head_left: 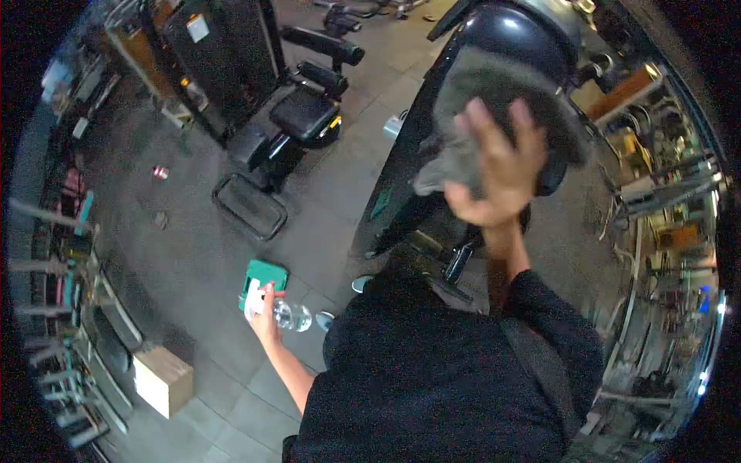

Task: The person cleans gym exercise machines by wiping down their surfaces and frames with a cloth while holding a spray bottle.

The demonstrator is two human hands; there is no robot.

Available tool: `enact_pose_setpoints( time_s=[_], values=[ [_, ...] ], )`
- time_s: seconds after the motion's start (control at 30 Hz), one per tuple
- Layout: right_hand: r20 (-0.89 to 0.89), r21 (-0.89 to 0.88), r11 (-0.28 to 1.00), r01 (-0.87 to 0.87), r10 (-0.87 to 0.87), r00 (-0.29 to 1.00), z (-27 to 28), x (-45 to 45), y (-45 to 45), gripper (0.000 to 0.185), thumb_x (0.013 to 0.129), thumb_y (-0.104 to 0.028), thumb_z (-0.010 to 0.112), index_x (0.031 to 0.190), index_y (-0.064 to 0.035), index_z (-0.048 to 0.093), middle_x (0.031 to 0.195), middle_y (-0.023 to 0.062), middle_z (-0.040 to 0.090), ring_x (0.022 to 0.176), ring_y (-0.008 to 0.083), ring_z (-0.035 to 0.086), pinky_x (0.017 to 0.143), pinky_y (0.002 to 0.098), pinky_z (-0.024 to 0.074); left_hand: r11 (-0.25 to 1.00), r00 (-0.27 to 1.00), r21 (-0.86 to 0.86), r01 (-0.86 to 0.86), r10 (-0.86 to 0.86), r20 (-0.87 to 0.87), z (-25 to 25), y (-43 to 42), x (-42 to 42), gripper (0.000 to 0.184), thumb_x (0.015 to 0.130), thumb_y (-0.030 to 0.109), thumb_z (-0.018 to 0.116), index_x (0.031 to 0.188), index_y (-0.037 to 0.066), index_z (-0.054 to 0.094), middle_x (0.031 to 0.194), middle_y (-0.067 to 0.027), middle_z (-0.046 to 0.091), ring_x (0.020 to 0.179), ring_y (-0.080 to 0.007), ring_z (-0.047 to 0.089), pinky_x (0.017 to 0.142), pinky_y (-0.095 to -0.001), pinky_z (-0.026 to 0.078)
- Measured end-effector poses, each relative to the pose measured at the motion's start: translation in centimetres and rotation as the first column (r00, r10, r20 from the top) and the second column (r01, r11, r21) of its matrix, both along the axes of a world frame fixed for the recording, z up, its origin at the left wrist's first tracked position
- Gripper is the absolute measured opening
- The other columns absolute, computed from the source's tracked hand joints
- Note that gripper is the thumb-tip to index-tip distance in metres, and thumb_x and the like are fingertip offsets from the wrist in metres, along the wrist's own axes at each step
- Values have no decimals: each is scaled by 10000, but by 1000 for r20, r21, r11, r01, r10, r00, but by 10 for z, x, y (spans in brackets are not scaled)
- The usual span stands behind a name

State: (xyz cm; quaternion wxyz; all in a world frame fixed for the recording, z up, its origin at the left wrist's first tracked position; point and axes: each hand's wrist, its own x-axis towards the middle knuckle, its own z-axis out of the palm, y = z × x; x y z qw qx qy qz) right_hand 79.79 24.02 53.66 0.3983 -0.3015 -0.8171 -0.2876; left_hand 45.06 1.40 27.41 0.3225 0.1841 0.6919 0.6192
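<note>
My left hand is closed around the neck of a clear spray bottle with a white trigger head, out to the left of my body. My right hand, smeared by motion, lies with spread fingers on a grey cloth. Under the cloth is the black padded seat of a gym machine, its shiny surface showing beyond the cloth's far edge. The cloth is bunched near my thumb and hides part of the pad.
Behind the bottle, a green box-like thing appears on or above the grey tiled floor. Another machine with a black seat stands ahead left. A wooden box and a red-and-white can are at left. Racks line both sides.
</note>
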Motion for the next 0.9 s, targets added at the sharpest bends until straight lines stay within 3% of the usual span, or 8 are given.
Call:
enact_pose_setpoints(
  time_s=[0.07,0.17,0.27,0.43,0.5,0.6,0.67,0.9],
  values=[
    [196,-26,982,188,-179,964,-69,-1,3,668,772,-558,644,1317,-173,683,1458,-6,553,1438,350,356,1167,505,210,998,999,-41,46,-45,16,-16,-2,-16,285,918,242,740,1068,1,712,810,-73,713,754,-129,630,722,-284,475],
    [418,-291,954,74,57,907,-103,13,16,724,785,-351,712,1406,-17,547,1543,59,444,1488,290,302,1214,508,216,993,993,-50,106,-109,-50,-28,-11,-23,282,913,239,746,1058,-1,712,803,-78,712,729,-129,628,694,-288,483],
    [206,-432,891,-140,249,946,-69,45,60,857,670,-234,827,1444,-51,506,1565,157,384,1476,345,310,1214,510,235,996,997,-52,68,-70,-24,-31,-12,-22,250,909,209,752,1046,3,713,785,-88,713,689,-137,639,644,-298,496],
    [-227,-164,943,-289,249,941,75,67,125,331,985,-173,561,1266,-30,659,1243,95,688,1231,254,597,1062,353,432,992,996,-96,79,-83,-36,0,10,-6,260,907,211,755,1045,-6,712,797,-89,718,699,-136,642,652,-295,498],
    [-814,-280,749,-601,147,562,67,100,177,350,1003,-223,598,1224,42,654,996,91,701,859,113,593,824,252,477,995,998,-80,64,-64,-3,24,23,9,264,904,206,756,1048,-12,714,801,-87,718,699,-139,641,650,-293,496],
    [-719,69,990,-122,134,682,46,84,159,223,983,-163,584,1033,33,677,866,-33,614,750,147,578,769,356,490,991,993,-63,119,-119,5,12,23,0,281,906,218,758,1068,-6,708,794,-90,714,696,-152,643,641,-287,492],
    [-933,-13,969,-248,77,351,-17,85,162,358,1045,-269,449,1127,1,669,923,94,690,854,188,616,782,342,486,991,991,-31,133,-132,31,27,26,7,277,912,219,748,1067,-5,697,785,-100,716,707,-154,648,664,-297,492],
    [-877,11,997,-71,44,478,35,12,107,328,1017,-222,537,1184,34,655,1147,159,682,1114,260,620,978,392,453,985,990,-101,141,-138,29,29,21,-9,290,899,234,754,1039,-11,691,776,-107,718,690,-176,665,671,-322,501]
  ],
)
